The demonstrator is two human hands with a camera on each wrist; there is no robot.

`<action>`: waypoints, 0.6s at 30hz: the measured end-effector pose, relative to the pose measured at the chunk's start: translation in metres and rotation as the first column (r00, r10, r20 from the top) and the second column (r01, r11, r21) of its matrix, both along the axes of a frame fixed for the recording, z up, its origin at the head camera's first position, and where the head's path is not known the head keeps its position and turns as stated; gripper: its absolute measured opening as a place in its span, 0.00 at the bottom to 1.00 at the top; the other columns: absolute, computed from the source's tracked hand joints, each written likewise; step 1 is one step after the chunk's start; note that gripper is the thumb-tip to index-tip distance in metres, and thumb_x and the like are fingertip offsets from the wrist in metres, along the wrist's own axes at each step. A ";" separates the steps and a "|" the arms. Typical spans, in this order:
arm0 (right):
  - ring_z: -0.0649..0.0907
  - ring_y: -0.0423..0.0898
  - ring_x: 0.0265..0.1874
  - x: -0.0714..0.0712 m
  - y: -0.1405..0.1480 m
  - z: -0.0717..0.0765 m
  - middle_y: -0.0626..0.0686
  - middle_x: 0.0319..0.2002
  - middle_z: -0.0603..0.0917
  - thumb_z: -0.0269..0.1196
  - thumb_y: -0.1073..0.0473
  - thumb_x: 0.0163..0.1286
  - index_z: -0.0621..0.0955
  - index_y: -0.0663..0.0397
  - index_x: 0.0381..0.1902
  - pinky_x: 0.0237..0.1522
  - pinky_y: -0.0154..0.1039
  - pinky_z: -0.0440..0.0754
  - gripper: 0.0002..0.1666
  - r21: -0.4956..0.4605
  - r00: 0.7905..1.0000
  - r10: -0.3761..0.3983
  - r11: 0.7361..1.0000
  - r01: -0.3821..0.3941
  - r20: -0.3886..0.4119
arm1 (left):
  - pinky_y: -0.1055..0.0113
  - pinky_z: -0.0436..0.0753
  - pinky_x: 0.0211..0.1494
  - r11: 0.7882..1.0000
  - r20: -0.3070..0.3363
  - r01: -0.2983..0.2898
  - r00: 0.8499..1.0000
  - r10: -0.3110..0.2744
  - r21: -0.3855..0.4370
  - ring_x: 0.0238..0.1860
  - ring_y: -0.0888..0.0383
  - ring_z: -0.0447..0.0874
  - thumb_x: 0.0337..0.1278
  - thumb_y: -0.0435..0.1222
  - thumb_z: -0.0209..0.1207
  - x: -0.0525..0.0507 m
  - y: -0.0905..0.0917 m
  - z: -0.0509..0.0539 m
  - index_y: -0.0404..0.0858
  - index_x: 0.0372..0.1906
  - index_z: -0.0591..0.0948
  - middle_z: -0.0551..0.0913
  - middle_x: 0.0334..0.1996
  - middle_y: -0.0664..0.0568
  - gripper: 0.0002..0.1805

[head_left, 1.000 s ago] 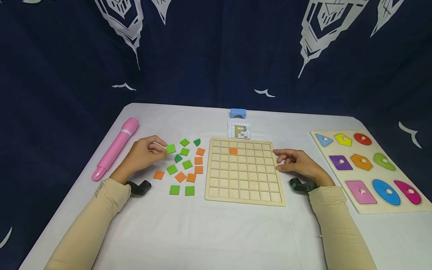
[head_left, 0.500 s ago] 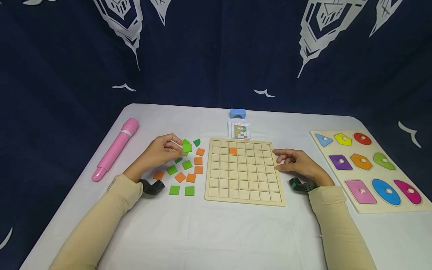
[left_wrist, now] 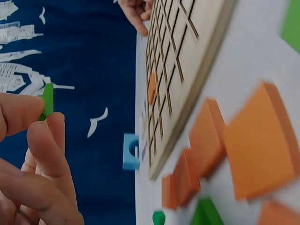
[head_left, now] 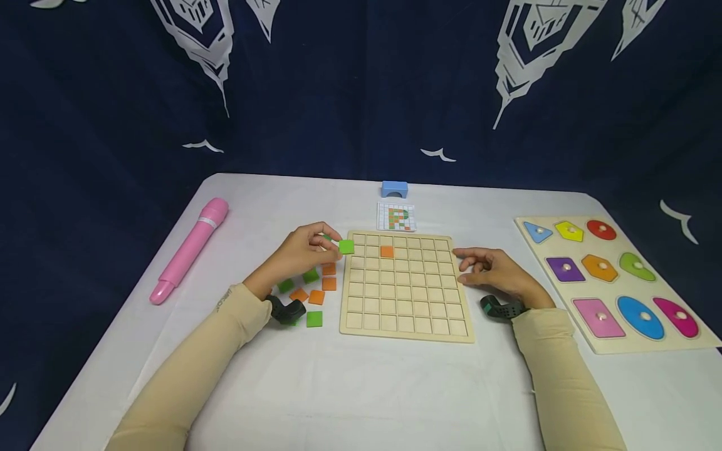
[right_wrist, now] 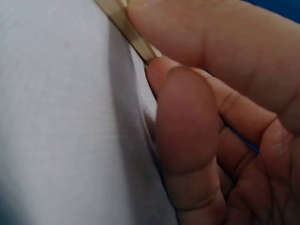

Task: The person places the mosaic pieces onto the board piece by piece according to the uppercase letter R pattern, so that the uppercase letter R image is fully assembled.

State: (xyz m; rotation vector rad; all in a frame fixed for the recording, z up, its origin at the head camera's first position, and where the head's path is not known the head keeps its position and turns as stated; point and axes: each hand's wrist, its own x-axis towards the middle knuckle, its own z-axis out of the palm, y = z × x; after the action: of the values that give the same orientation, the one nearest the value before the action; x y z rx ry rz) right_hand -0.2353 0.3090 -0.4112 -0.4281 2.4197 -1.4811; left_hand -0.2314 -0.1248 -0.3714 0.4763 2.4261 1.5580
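My left hand (head_left: 301, 255) pinches a green square tile (head_left: 346, 247) between thumb and fingertip, just at the upper left corner of the wooden grid board (head_left: 403, 299). In the left wrist view the tile (left_wrist: 48, 101) appears edge-on, raised off the table. One orange square tile (head_left: 387, 252) lies in a cell near the board's top. With its thumb and index finger apart, my right hand (head_left: 493, 270) touches the board's right edge; its other fingers bend loosely. Orange tiles (head_left: 329, 284) and green tiles (head_left: 314, 319) lie left of the board, partly hidden under my left hand and wrist.
Behind the board, a pattern card (head_left: 397, 217) rests near a blue arch block (head_left: 394, 189). A pink microphone-shaped stick (head_left: 188, 250) lies at the left. On the right lies a shape puzzle board (head_left: 612, 282) with knobbed pieces.
My left hand has carried the green square tile rightward, over the loose tiles, to the grid board's upper left corner. The right hand keeps its place at the board's edge.
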 end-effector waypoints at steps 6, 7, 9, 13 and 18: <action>0.74 0.40 0.30 0.000 0.000 0.000 0.50 0.41 0.84 0.73 0.73 0.67 0.72 0.79 0.73 0.33 0.30 0.73 0.39 0.003 1.000 -0.003 1.000 0.003 -0.001 | 0.67 0.77 0.36 1.000 -0.007 0.013 1.000 -0.013 0.028 0.34 0.45 0.85 0.66 0.34 0.68 -0.005 0.021 0.002 0.35 0.58 0.83 0.91 0.40 0.48 0.18; 0.74 0.40 0.30 0.000 0.000 0.000 0.50 0.41 0.84 0.73 0.73 0.67 0.72 0.79 0.73 0.34 0.30 0.73 0.39 0.004 1.000 -0.003 1.000 0.003 -0.001 | 0.66 0.78 0.38 0.999 -0.009 0.017 1.000 -0.017 0.032 0.37 0.43 0.87 0.66 0.34 0.68 -0.006 0.025 0.002 0.35 0.59 0.83 0.91 0.40 0.48 0.18; 0.74 0.40 0.30 0.000 0.000 0.000 0.51 0.41 0.84 0.73 0.73 0.67 0.72 0.79 0.73 0.34 0.30 0.73 0.39 0.007 1.000 -0.005 1.000 0.005 -0.003 | 0.65 0.79 0.39 0.999 -0.016 0.022 1.000 -0.021 0.033 0.40 0.40 0.89 0.66 0.35 0.69 -0.008 0.032 0.002 0.36 0.59 0.83 0.91 0.40 0.48 0.19; 0.74 0.40 0.30 0.000 0.001 0.000 0.52 0.42 0.84 0.73 0.73 0.67 0.72 0.79 0.73 0.34 0.30 0.74 0.40 0.012 1.000 -0.008 1.000 0.008 0.000 | 0.65 0.78 0.40 0.999 -0.012 0.017 1.000 -0.016 0.042 0.42 0.40 0.90 0.66 0.36 0.69 -0.010 0.046 0.000 0.38 0.59 0.84 0.91 0.39 0.50 0.19; 0.74 0.40 0.31 0.000 0.001 -0.001 0.53 0.42 0.84 0.73 0.72 0.67 0.72 0.79 0.73 0.34 0.30 0.74 0.40 0.011 1.000 -0.009 1.000 0.009 0.004 | 0.64 0.82 0.45 0.996 0.003 0.017 1.000 -0.018 0.086 0.44 0.41 0.90 0.65 0.35 0.68 -0.013 0.065 -0.001 0.38 0.59 0.84 0.91 0.36 0.52 0.18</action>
State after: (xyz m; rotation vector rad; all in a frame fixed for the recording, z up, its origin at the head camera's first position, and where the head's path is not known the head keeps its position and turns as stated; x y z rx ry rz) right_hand -0.2357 0.3097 -0.4119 -0.4116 2.4289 -1.4702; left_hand -0.2441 -0.0601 -0.3725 0.5080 2.3529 1.6596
